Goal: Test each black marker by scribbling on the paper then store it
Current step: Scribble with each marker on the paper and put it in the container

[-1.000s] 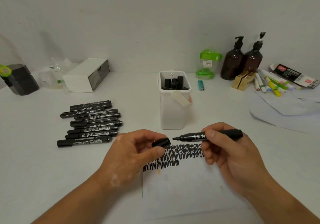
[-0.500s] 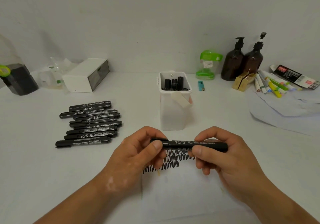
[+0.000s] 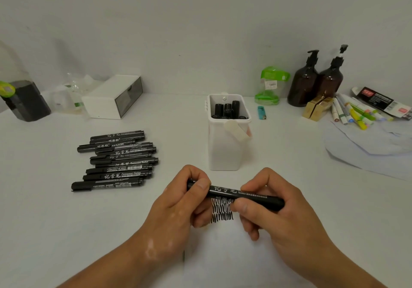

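Note:
A capped black marker (image 3: 231, 191) lies level between both hands, just above the paper (image 3: 225, 265). My left hand (image 3: 180, 205) pinches its cap end; my right hand (image 3: 274, 212) grips the barrel's other end. Black scribbles (image 3: 221, 212) cover the paper's top edge, partly hidden by my fingers. Several more black markers (image 3: 118, 160) lie stacked in a pile on the table to the left. A white holder (image 3: 225, 154) stands behind my hands with several black markers (image 3: 227, 109) upright inside it.
A white drawer box (image 3: 111, 96) and a dark container (image 3: 26, 102) sit at the back left. Two brown pump bottles (image 3: 316, 80), a green clear dispenser (image 3: 270, 84), a blue lighter (image 3: 262, 112), coloured pens (image 3: 354, 113) and crumpled paper (image 3: 367, 145) fill the back right.
One second ago the cap was off in my left hand and the tip was bare. The cap has since gone onto the marker, and both hands have drawn slightly nearer to me.

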